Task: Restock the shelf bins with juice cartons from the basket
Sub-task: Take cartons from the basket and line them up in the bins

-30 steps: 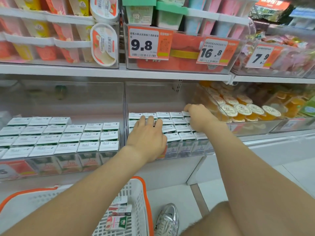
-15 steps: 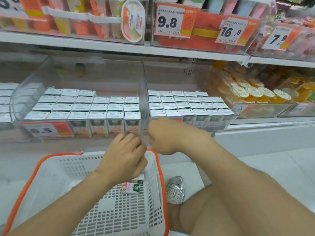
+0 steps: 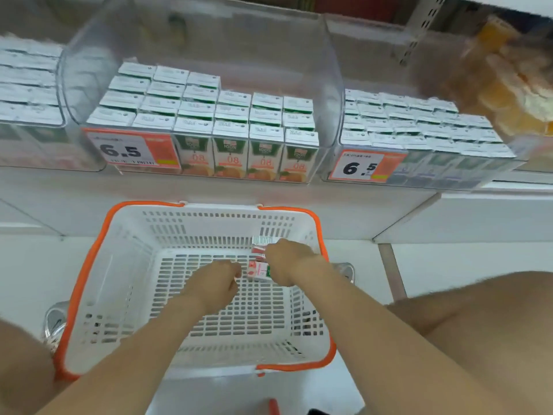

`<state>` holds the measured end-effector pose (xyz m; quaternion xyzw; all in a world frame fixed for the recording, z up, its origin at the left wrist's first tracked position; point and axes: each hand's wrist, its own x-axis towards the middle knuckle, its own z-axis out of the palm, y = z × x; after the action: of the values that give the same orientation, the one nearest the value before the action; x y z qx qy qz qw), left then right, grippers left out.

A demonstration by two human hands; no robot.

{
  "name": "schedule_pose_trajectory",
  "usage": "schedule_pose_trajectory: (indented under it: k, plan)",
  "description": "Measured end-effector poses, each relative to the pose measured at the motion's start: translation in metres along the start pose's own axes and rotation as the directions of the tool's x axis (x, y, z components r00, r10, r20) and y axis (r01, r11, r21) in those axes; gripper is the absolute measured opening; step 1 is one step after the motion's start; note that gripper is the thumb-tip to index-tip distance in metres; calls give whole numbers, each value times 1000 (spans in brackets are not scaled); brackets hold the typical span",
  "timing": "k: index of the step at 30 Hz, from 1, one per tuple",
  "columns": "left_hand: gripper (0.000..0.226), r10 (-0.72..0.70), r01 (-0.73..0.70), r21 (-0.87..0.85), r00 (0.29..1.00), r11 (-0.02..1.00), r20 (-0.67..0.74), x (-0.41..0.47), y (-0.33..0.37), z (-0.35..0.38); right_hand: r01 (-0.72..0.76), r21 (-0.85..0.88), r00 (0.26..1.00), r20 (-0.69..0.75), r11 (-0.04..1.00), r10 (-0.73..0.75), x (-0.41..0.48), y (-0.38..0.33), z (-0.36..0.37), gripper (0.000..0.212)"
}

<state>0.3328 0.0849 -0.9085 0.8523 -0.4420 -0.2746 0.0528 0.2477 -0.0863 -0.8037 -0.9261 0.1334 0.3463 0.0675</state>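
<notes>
Nearest, in the white slotted plastic basket with orange rim [image 3: 119,280], the last small red-and-white juice cartons [image 3: 258,269] are gripped by the curled right hand [image 3: 287,259]. Whether the bent-fingered left hand [image 3: 215,283] touches them cannot be told. They should be lifted squarely toward the clear plastic shelf bins [image 3: 209,40] beyond.

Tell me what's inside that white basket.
A few juice cartons in the basket's far right corner, gripped by the right hand, left hand alongside. Whatever lies under the hands is hidden.

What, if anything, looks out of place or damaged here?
Nothing stands out. The shelf cartons stand in tidy rows; the leftover cartons lie loose in the far right corner of the basket. No spill or damage shows.
</notes>
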Motion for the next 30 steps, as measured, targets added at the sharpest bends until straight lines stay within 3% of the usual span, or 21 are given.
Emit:
schedule_pose_trajectory:
  k: [6,8,11,16,20,23,26,30]
  plan:
    - [46,123,-135,251,990,959,63,32,-12,26,-100,-7,984,-147,995,98,63,21,62,54]
    - [56,126,-139,289,990,947,66,44,-15,32,-80,65,986,-144,995,89,79,25,70,73]
    - [78,109,-145,275,984,950,141,61,-18,46,-44,158,985,-157,986,69,100,25,76,83]
    - [87,49,-92,238,983,967,179,81,-7,74,-79,152,952,-281,985,120,129,23,91,74]
    - [82,-35,5,259,993,966,111,90,-1,93,-91,170,965,-227,981,128,137,22,97,65]
    - [74,-65,50,247,997,968,52,94,3,99,-111,286,956,-232,952,181,134,27,104,62]
    - [69,-95,92,157,995,983,11,98,10,98,-130,426,907,-314,895,281,123,30,108,57]
    - [60,-80,80,32,997,996,10,96,17,107,-106,457,833,-444,883,330,104,30,110,33]
